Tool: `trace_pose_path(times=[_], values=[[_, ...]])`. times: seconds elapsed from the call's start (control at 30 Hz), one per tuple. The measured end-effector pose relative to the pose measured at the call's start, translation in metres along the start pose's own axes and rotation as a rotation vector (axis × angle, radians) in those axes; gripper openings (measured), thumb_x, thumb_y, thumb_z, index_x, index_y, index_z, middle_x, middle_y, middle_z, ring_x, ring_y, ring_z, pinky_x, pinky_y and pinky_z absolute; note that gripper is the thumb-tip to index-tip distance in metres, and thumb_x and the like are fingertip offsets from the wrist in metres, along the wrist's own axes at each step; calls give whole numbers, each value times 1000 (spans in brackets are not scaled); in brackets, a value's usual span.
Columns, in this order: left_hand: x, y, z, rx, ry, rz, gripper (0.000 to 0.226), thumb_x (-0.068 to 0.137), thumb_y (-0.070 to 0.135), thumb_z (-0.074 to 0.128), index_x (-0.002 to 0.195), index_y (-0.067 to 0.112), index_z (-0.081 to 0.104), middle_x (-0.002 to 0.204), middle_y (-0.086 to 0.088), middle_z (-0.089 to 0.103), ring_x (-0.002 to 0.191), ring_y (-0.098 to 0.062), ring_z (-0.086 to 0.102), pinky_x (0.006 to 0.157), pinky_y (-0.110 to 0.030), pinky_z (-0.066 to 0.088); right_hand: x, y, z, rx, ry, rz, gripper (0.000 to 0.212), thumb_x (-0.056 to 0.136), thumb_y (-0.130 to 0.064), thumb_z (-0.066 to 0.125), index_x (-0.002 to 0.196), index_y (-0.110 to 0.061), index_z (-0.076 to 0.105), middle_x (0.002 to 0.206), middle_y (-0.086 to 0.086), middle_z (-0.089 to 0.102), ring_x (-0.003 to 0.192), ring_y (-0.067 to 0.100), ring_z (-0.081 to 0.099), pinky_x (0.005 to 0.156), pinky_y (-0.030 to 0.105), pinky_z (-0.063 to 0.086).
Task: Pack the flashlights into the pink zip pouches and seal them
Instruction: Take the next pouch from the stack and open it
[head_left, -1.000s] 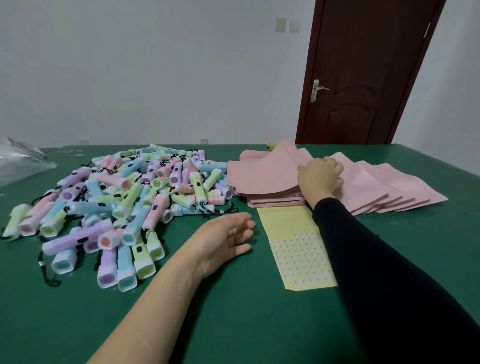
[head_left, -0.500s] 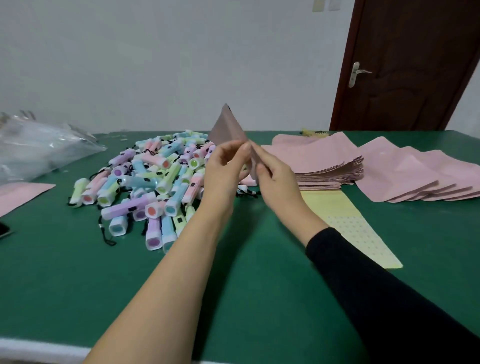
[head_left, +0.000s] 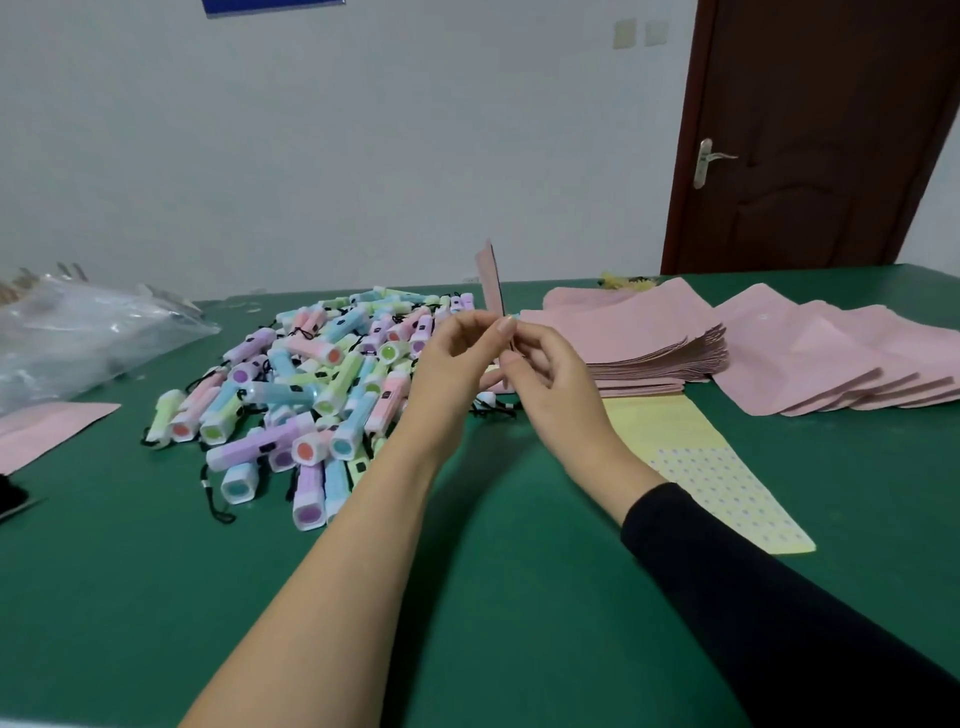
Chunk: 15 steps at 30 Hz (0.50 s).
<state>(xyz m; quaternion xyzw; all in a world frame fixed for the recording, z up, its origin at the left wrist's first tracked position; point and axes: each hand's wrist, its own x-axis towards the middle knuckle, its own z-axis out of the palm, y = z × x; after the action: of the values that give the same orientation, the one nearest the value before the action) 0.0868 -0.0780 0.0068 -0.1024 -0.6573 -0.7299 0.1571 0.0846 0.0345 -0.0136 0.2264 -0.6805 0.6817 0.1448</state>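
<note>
One pink zip pouch (head_left: 490, 278) stands upright and edge-on above the table, held between both hands. My left hand (head_left: 451, 371) pinches it from the left and my right hand (head_left: 549, 376) pinches it from the right, fingertips meeting at its edge. The pouch's lower part is hidden behind my fingers. A heap of pastel flashlights (head_left: 311, 382) with black wrist cords lies on the green table just left of my hands. A thick stack of pink pouches (head_left: 644, 338) sits to the right, with more pouches (head_left: 826, 358) fanned out beyond it.
A yellow sheet with dotted stickers (head_left: 711, 467) lies right of my right forearm. A clear plastic bag (head_left: 83, 338) sits far left, with a flat pink pouch (head_left: 41, 431) near the left edge. The green table (head_left: 493, 597) has a white front edge. A brown door (head_left: 831, 135) stands behind.
My right hand lifted one pouch off the stack and brought it to the middle. My left hand rose from the table to meet it. The pouch has since turned edge-on.
</note>
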Motion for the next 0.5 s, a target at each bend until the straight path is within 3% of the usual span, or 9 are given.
trace_pose_path(times=[0.1, 0.3, 0.43, 0.5], values=[[-2, 0, -5, -103, -55, -26, 25, 90, 24, 68, 103, 6, 58, 93, -6, 64, 88, -20, 65, 79, -31, 55, -2, -3, 3, 8, -1, -19, 20, 97, -15, 55, 109, -30, 60, 109, -6, 70, 101, 13, 67, 92, 37, 54], [-2, -3, -11, -198, -101, -59, 26, 79, 31, 74, 95, 16, 60, 93, -1, 66, 92, -18, 64, 82, -31, 54, -4, -5, 3, -17, 23, -44, 17, 98, -19, 53, 97, -34, 60, 83, -21, 70, 81, -2, 65, 75, 21, 52], [-5, -4, -9, -128, -85, -54, 14, 90, 24, 69, 98, 17, 60, 93, 2, 66, 92, -13, 64, 79, -27, 54, -5, -5, 0, -32, 50, -16, 14, 100, -18, 51, 96, -29, 59, 77, -21, 70, 76, -5, 64, 67, 14, 48], [-6, -5, -7, -15, -49, -23, 11, 94, 24, 65, 100, 16, 60, 97, -1, 66, 95, -14, 64, 83, -32, 56, -5, -5, 0, -61, 73, -20, 15, 101, -16, 48, 98, -26, 59, 79, -18, 69, 77, -6, 64, 68, 11, 47]])
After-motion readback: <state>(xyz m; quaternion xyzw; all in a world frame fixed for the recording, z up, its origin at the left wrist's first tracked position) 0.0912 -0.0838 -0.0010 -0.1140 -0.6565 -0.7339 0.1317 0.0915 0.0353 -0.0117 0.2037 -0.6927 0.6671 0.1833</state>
